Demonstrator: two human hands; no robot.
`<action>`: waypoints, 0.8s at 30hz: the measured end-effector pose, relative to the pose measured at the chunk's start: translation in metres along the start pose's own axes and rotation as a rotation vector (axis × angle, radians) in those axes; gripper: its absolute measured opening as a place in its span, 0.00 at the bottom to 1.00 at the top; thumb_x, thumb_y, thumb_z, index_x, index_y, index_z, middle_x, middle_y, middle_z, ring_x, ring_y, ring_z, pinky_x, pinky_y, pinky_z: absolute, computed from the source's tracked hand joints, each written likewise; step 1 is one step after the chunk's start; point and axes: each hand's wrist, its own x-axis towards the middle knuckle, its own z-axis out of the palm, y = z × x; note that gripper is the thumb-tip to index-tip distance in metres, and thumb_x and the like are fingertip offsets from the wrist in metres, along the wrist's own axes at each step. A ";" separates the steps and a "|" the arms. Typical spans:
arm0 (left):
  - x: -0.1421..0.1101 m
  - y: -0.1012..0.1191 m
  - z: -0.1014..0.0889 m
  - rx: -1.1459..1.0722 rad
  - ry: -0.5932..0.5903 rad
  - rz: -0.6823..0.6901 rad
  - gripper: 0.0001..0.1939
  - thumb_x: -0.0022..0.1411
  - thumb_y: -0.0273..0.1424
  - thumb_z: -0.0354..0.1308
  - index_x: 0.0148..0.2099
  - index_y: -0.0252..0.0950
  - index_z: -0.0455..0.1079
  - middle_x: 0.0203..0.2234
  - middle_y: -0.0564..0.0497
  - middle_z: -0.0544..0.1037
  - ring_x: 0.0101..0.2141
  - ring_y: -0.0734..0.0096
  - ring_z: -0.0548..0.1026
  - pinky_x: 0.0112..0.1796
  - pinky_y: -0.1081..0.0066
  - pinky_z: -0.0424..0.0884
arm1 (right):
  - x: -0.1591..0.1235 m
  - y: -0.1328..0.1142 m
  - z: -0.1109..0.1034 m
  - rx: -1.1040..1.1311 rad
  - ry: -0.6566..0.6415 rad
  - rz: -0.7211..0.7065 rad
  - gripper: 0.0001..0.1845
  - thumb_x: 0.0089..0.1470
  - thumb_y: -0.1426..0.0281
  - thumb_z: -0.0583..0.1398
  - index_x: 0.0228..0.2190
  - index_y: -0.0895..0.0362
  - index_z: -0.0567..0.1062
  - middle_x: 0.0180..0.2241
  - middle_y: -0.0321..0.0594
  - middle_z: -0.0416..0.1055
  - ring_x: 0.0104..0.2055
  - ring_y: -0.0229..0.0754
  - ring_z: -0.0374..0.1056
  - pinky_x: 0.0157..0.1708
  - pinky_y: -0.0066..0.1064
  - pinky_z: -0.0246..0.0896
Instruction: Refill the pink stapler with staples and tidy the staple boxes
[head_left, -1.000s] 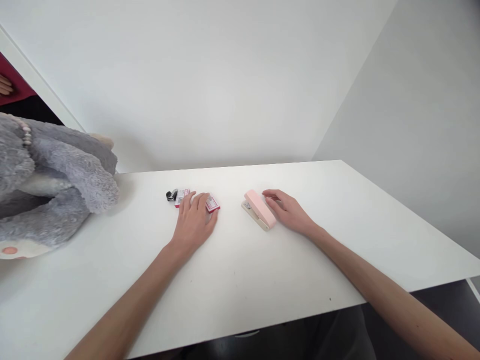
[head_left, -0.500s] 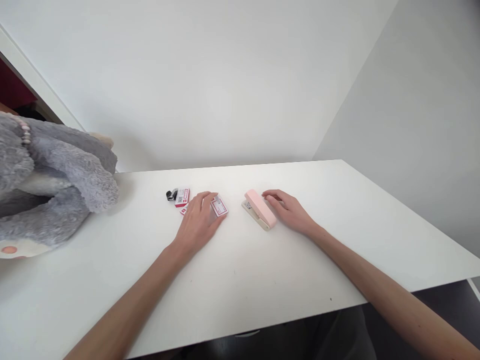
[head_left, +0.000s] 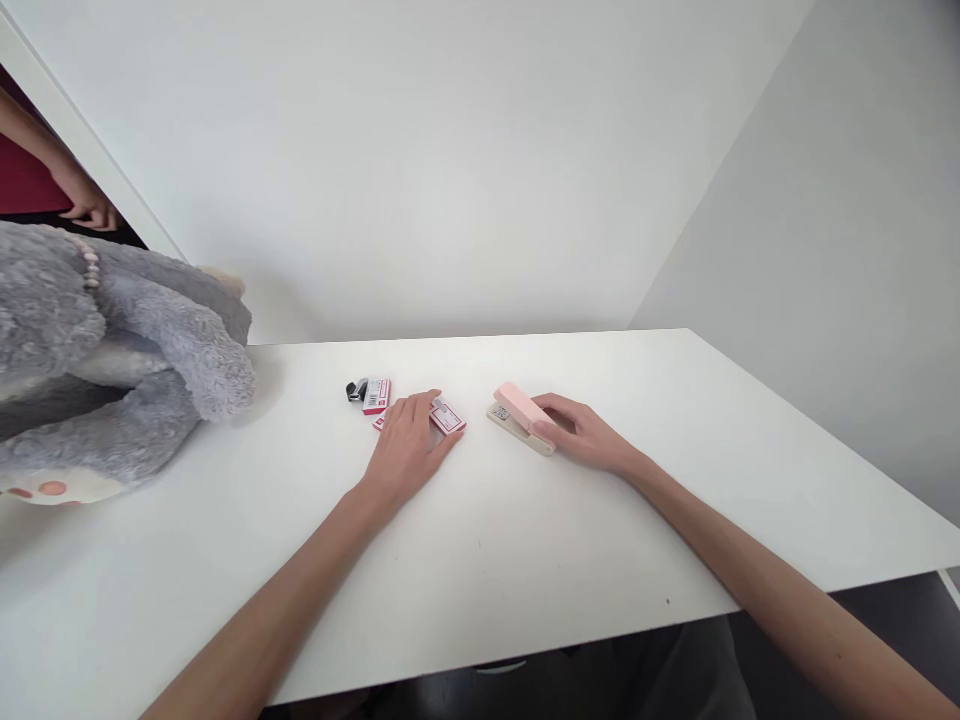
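Observation:
A pink and cream stapler (head_left: 523, 408) lies slanted on the table. My right hand (head_left: 577, 430) grips its near end, with the thumb on the pink top and the fingers behind. Over a small white and red box (head_left: 448, 416) rests my left hand (head_left: 405, 440), with thumb and fingertips at the box's sides. A second red and white box (head_left: 380, 424) shows only in part beneath the left fingers. Behind that hand stands another red and white box (head_left: 377, 396), beside a small black and silver staple remover (head_left: 357, 390).
A big grey plush toy (head_left: 165, 350) with a bead string sits at the table's left end. The white table (head_left: 600, 560) meets a wall at the back. Another person's hand (head_left: 90, 205) shows beyond the door frame at far left.
My right hand has moved left from beside the stapler and closed on its near end. The view has shifted slightly, and another person's arm has come into sight at far left.

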 end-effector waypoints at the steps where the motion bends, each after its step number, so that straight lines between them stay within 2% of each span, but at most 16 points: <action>1: 0.000 -0.001 0.000 -0.003 0.001 0.001 0.28 0.72 0.46 0.56 0.67 0.38 0.60 0.59 0.39 0.74 0.59 0.47 0.72 0.58 0.48 0.69 | 0.001 -0.001 0.000 -0.005 0.007 0.011 0.23 0.67 0.48 0.57 0.51 0.48 0.79 0.55 0.42 0.77 0.51 0.51 0.73 0.49 0.41 0.69; 5: -0.001 -0.001 0.003 -0.003 0.030 0.008 0.27 0.72 0.46 0.56 0.66 0.39 0.61 0.57 0.40 0.76 0.57 0.47 0.74 0.56 0.50 0.70 | 0.005 -0.003 0.004 -0.078 0.070 0.075 0.26 0.67 0.44 0.53 0.41 0.49 0.81 0.45 0.39 0.79 0.41 0.48 0.71 0.40 0.38 0.66; 11: -0.003 -0.003 0.006 0.050 0.074 -0.043 0.27 0.71 0.45 0.57 0.64 0.36 0.63 0.55 0.39 0.77 0.55 0.46 0.74 0.55 0.49 0.71 | 0.027 -0.004 0.024 -0.087 0.193 0.149 0.33 0.64 0.38 0.51 0.39 0.50 0.82 0.35 0.39 0.76 0.33 0.45 0.65 0.31 0.35 0.60; 17: -0.005 -0.008 0.005 0.066 0.126 -0.081 0.26 0.70 0.44 0.57 0.63 0.36 0.64 0.52 0.38 0.77 0.55 0.44 0.74 0.55 0.48 0.71 | 0.067 -0.015 0.057 -0.055 0.269 0.212 0.36 0.63 0.37 0.49 0.38 0.52 0.81 0.32 0.39 0.75 0.33 0.45 0.65 0.32 0.35 0.59; 20: -0.005 -0.006 0.003 0.026 0.171 -0.064 0.25 0.71 0.45 0.57 0.62 0.37 0.63 0.52 0.39 0.77 0.54 0.45 0.75 0.55 0.48 0.71 | 0.087 -0.021 0.074 -0.019 0.299 0.217 0.36 0.63 0.37 0.48 0.38 0.52 0.80 0.36 0.41 0.78 0.37 0.47 0.69 0.36 0.36 0.63; 24: -0.004 0.000 0.001 -0.100 0.256 -0.039 0.24 0.72 0.45 0.57 0.63 0.39 0.60 0.54 0.39 0.76 0.54 0.49 0.76 0.55 0.50 0.72 | 0.109 -0.026 0.092 0.031 0.394 0.221 0.41 0.65 0.37 0.40 0.42 0.53 0.79 0.38 0.44 0.79 0.39 0.49 0.72 0.39 0.37 0.65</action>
